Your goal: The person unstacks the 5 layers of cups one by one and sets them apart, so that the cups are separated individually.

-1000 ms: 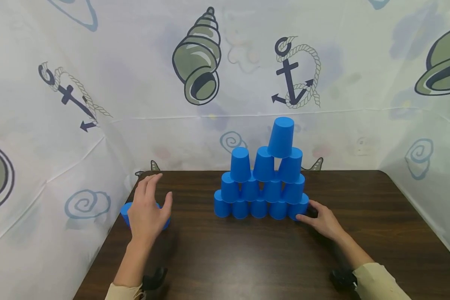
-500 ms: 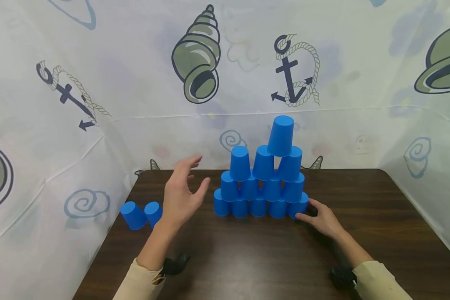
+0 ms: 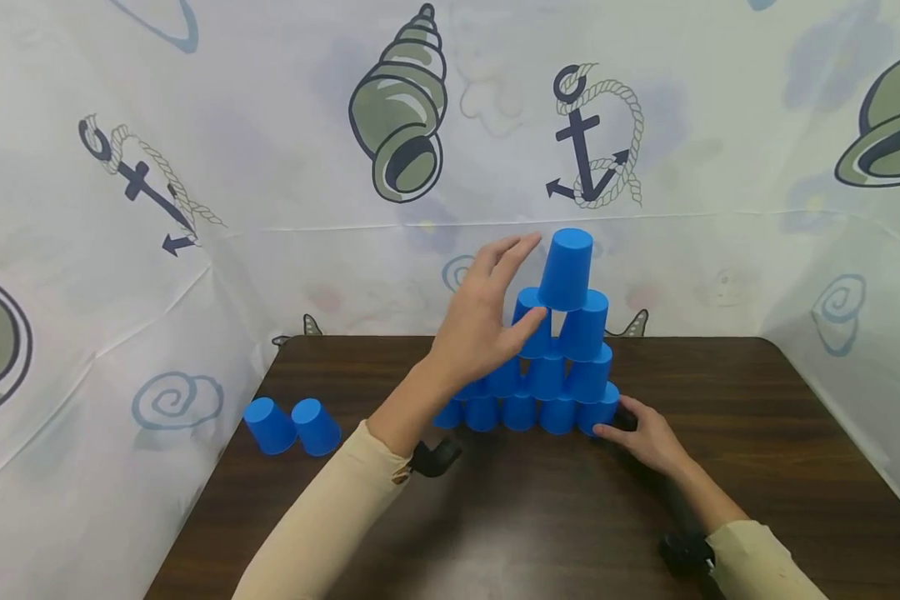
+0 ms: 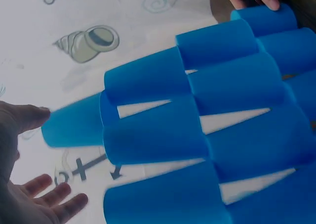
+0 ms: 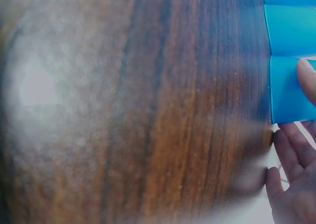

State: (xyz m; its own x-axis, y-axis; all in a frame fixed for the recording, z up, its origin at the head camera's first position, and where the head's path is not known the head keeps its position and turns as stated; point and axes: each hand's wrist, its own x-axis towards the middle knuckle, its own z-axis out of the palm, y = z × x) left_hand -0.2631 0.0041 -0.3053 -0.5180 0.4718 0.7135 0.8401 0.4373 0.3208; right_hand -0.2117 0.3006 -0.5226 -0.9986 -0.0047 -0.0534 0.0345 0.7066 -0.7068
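Observation:
Blue plastic cups, upside down, form a stepped pyramid, with a single top cup [image 3: 567, 271] at its peak. My left hand [image 3: 476, 325] is raised just left of that cup, fingers spread and thumb apart. In the left wrist view, the thumb [image 4: 29, 116] lies by the top cup's narrow end; whether it touches is unclear. Part of the pyramid's left side is hidden behind this hand in the head view. Low on the right, my right hand [image 3: 651, 437] holds the bottom-row end cup [image 3: 600, 408], its thumb [image 5: 307, 78] against the front and fingers around the outer side.
Two more upside-down blue cups, a left one [image 3: 270, 427] and a right one [image 3: 317, 427], stand on the left of the dark wooden table [image 3: 540, 525]. A printed cloth backdrop [image 3: 307, 125] rises behind and along both sides.
My left hand has moved from over the two separate cups, rightward and up to the top of the pyramid, carrying nothing. The right hand stays at the bottom end cup.

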